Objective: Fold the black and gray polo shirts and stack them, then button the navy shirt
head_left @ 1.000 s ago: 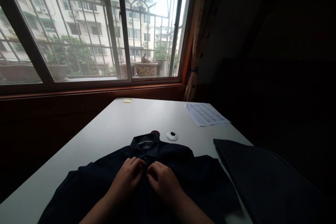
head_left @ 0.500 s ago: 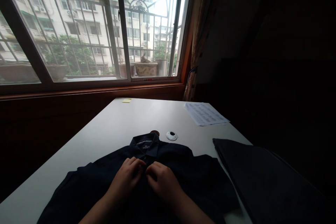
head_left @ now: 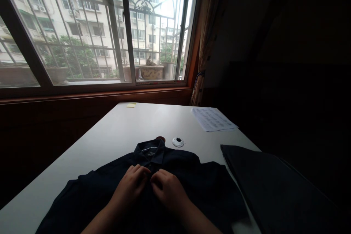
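Observation:
A dark navy collared shirt point(head_left: 181, 158) lies spread face up on the white table point(head_left: 109, 131), its collar point(head_left: 157, 156) toward the window. My left hand point(head_left: 134, 180) rests on the shirt front just below the collar, fingers bent and pinching at the left side of the button strip. Close beside it, my right hand point(head_left: 168, 187) pinches the strip from the other side, thumb and forefinger together. The fingertips almost meet over the fabric. Any button between them is hidden by the fingers and the dim light.
Folded dark cloth point(head_left: 263, 179) lies on the table at the right. Beyond the collar are a white round cable-hole cover point(head_left: 178, 142) and a small brown round thing point(head_left: 161, 139). Printed sheets point(head_left: 212, 119) and a yellow sticky note point(head_left: 131, 105) lie toward the far edge, below the window.
Both hands keep nearly the same pinch on the shirt front. The whole view has shifted very slightly, so everything appears a little farther left.

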`<move>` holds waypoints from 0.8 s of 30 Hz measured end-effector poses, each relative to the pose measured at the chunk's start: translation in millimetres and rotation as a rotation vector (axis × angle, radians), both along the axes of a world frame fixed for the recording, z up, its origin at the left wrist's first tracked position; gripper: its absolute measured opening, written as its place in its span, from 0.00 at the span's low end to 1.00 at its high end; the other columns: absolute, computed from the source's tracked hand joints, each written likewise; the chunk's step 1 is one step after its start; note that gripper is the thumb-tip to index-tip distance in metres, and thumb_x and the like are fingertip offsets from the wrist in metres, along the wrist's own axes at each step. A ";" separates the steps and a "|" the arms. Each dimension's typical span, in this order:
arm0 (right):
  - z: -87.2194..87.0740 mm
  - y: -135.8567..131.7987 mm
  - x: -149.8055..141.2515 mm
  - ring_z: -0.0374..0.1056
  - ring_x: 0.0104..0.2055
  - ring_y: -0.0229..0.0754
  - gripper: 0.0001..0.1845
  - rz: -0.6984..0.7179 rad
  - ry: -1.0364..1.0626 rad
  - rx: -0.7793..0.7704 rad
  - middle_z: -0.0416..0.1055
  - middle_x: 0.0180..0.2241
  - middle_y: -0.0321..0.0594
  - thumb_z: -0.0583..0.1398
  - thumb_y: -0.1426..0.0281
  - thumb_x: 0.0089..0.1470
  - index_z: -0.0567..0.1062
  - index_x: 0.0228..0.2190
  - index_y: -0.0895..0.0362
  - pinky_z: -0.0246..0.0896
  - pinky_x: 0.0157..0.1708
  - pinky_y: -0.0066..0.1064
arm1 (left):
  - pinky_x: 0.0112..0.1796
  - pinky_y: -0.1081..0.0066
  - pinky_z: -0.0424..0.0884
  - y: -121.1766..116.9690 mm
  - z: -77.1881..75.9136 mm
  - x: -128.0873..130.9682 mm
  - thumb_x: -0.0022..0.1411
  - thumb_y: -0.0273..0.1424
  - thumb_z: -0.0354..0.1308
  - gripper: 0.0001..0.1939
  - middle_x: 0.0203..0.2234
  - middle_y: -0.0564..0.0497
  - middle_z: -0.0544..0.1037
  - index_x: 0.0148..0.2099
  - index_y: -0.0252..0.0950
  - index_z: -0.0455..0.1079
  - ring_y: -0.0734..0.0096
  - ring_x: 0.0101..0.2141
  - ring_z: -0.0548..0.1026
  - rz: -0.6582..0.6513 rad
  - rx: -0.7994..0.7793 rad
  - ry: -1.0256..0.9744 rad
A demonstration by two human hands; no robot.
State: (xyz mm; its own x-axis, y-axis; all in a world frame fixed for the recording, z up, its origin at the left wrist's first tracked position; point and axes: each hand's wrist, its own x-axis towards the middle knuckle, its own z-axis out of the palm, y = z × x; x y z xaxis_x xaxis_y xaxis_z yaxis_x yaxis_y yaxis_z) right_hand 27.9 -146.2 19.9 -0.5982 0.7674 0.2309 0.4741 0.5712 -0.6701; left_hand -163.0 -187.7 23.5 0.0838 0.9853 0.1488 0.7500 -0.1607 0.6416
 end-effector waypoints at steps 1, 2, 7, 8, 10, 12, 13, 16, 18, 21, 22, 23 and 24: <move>-0.1 0.3 0.0 0.72 0.37 0.38 0.07 0.001 -0.001 0.000 0.75 0.36 0.35 0.60 0.76 0.56 0.77 0.34 0.54 0.61 0.37 0.25 | 0.43 0.62 0.69 -0.1 0.1 0.0 0.65 0.27 0.52 0.11 0.39 0.47 0.77 0.44 0.41 0.74 0.59 0.42 0.72 0.002 0.003 -0.002; -0.2 0.6 -0.1 0.72 0.37 0.38 0.07 0.001 -0.002 0.001 0.75 0.36 0.35 0.60 0.76 0.56 0.77 0.34 0.54 0.61 0.38 0.25 | 0.42 0.62 0.69 -0.2 0.0 0.0 0.65 0.28 0.52 0.11 0.39 0.47 0.77 0.44 0.41 0.74 0.59 0.42 0.72 0.006 0.008 -0.006; 0.3 1.4 -0.5 0.72 0.38 0.39 0.07 -0.002 -0.001 -0.001 0.76 0.37 0.36 0.60 0.76 0.56 0.78 0.35 0.54 0.62 0.39 0.26 | 0.43 0.63 0.72 -0.8 -2.7 0.0 0.64 0.27 0.52 0.12 0.40 0.46 0.78 0.47 0.41 0.73 0.60 0.42 0.75 0.039 0.041 -0.078; 0.6 1.1 -0.5 0.72 0.39 0.39 0.08 -0.001 0.001 -0.004 0.76 0.37 0.36 0.60 0.76 0.56 0.78 0.35 0.54 0.63 0.40 0.26 | 0.43 0.63 0.72 -0.9 -3.6 0.1 0.64 0.27 0.53 0.12 0.40 0.46 0.78 0.48 0.41 0.73 0.60 0.41 0.75 0.048 0.045 -0.098; 1.2 0.3 -0.3 0.73 0.39 0.39 0.08 0.000 0.004 -0.010 0.76 0.37 0.36 0.60 0.76 0.56 0.78 0.36 0.53 0.63 0.41 0.26 | 0.42 0.64 0.73 -1.1 -5.1 0.5 0.64 0.28 0.53 0.12 0.40 0.47 0.78 0.49 0.41 0.72 0.61 0.40 0.77 0.069 0.053 -0.132; 1.7 -0.4 -0.1 0.73 0.39 0.40 0.08 -0.002 0.005 -0.013 0.76 0.38 0.37 0.60 0.76 0.56 0.78 0.36 0.54 0.64 0.41 0.26 | 0.41 0.64 0.74 -1.3 -5.9 1.0 0.64 0.29 0.53 0.12 0.39 0.47 0.79 0.49 0.41 0.72 0.61 0.39 0.77 0.081 0.059 -0.156; 2.0 -0.7 0.0 0.73 0.39 0.40 0.08 -0.003 0.006 -0.014 0.76 0.38 0.37 0.60 0.76 0.56 0.78 0.36 0.54 0.64 0.41 0.26 | 0.41 0.64 0.74 -1.4 -6.0 1.3 0.64 0.29 0.53 0.12 0.38 0.47 0.79 0.48 0.40 0.72 0.61 0.38 0.78 0.081 0.061 -0.165; 2.4 -0.9 0.0 0.73 0.40 0.40 0.08 0.003 0.011 -0.009 0.76 0.38 0.37 0.59 0.75 0.58 0.78 0.36 0.54 0.64 0.42 0.27 | 0.42 0.64 0.74 -1.6 -6.1 2.0 0.64 0.29 0.54 0.11 0.38 0.47 0.80 0.48 0.40 0.72 0.62 0.38 0.78 0.066 0.067 -0.182; 2.7 -0.9 -0.2 0.73 0.40 0.40 0.09 0.004 0.012 -0.006 0.77 0.38 0.38 0.58 0.74 0.60 0.78 0.37 0.54 0.64 0.42 0.27 | 0.42 0.64 0.74 -1.6 -6.2 2.4 0.63 0.29 0.54 0.12 0.38 0.47 0.80 0.48 0.40 0.71 0.62 0.38 0.78 0.055 0.070 -0.187; 3.7 -0.7 -0.5 0.74 0.40 0.41 0.10 0.003 0.018 -0.012 0.77 0.38 0.39 0.57 0.74 0.61 0.78 0.37 0.54 0.65 0.43 0.28 | 0.43 0.64 0.74 -1.6 -5.4 3.1 0.63 0.28 0.54 0.13 0.39 0.46 0.79 0.49 0.40 0.71 0.62 0.39 0.78 0.048 0.063 -0.182; 4.2 -0.6 -0.5 0.74 0.41 0.42 0.10 0.003 0.026 -0.016 0.77 0.38 0.39 0.57 0.74 0.61 0.78 0.38 0.54 0.65 0.43 0.29 | 0.42 0.64 0.73 -1.7 -4.6 3.4 0.62 0.27 0.54 0.13 0.39 0.46 0.79 0.49 0.40 0.71 0.62 0.39 0.77 0.047 0.060 -0.178; 4.7 -0.5 -0.4 0.74 0.42 0.42 0.10 0.006 0.034 -0.022 0.78 0.39 0.39 0.57 0.73 0.61 0.78 0.38 0.54 0.65 0.44 0.29 | 0.42 0.65 0.73 -1.8 -3.6 3.7 0.62 0.27 0.54 0.12 0.39 0.47 0.79 0.48 0.40 0.71 0.62 0.39 0.77 0.041 0.060 -0.171; 5.2 -0.3 -0.3 0.74 0.43 0.43 0.10 0.011 0.044 -0.027 0.78 0.40 0.39 0.57 0.73 0.61 0.78 0.39 0.54 0.65 0.45 0.30 | 0.41 0.65 0.73 -1.8 -2.5 4.0 0.62 0.27 0.53 0.11 0.38 0.47 0.78 0.46 0.40 0.71 0.62 0.39 0.77 0.032 0.060 -0.161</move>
